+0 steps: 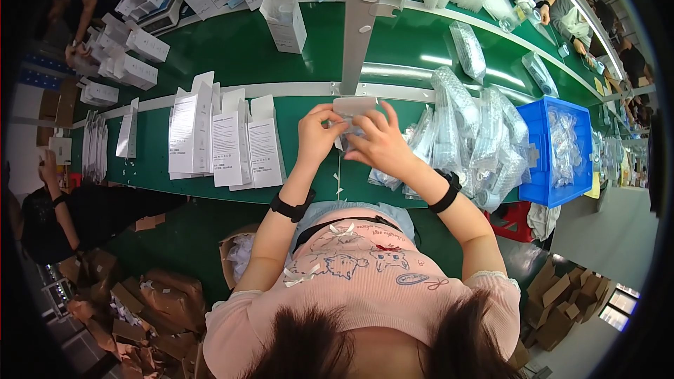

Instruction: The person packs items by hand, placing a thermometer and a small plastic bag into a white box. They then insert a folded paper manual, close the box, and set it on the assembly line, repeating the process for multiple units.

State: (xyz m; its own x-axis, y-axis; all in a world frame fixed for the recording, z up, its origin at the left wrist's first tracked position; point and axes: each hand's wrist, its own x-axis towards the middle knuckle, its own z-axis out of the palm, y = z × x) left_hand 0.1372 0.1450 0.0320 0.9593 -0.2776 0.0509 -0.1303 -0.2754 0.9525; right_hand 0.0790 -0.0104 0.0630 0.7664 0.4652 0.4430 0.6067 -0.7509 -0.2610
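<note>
Left hand (319, 132) pinches, half-curled right hand (384, 142) holds a white box (355, 104) at twelve o'clock; tugging might rip it.

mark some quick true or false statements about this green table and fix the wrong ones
1. Both hands are at one pale item. True.
2. The blue bin stands left of the hands. False: the blue bin is on their right.
3. White boxes stand on the green table, left of the hands. True.
4. The bubble-wrapped packages are all inside the bin. False: many bubble-wrapped packages lie piled beside it.
5. Each wrist has a dark band. True.
</note>
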